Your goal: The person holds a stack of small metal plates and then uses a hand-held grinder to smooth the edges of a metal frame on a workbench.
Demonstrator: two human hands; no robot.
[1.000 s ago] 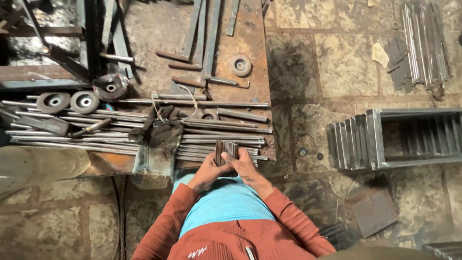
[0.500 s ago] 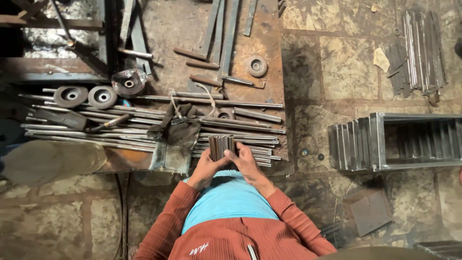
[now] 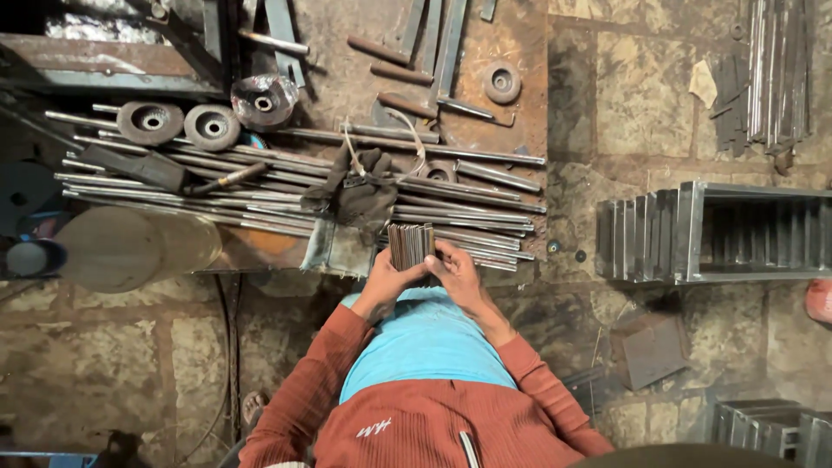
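Both hands hold a small stack of flat metal plates (image 3: pixel 411 244) upright, just in front of my chest. My left hand (image 3: pixel 387 282) grips the stack from the left side. My right hand (image 3: pixel 454 270) grips it from the right, thumb on the near edge. The stack hovers over the front edge of a rusty workbench (image 3: pixel 511 35), right next to a bundle of long steel rods (image 3: pixel 468 221). A dark work glove (image 3: pixel 357 192) lies on the rods just left of the stack.
Grinding discs (image 3: pixel 182 124) and a hammer (image 3: pixel 165 172) lie on the bench at left. Round metal plates (image 3: pixel 130 247) sit at the bench's left front. On the stone floor at right stands a welded metal frame (image 3: pixel 693 230), with flat strips (image 3: pixel 776 69) beyond.
The view has shifted, so the bench and hands sit a little lower and to the right in frame. Both hands still hold the plate stack, with the fingers shifted slightly.
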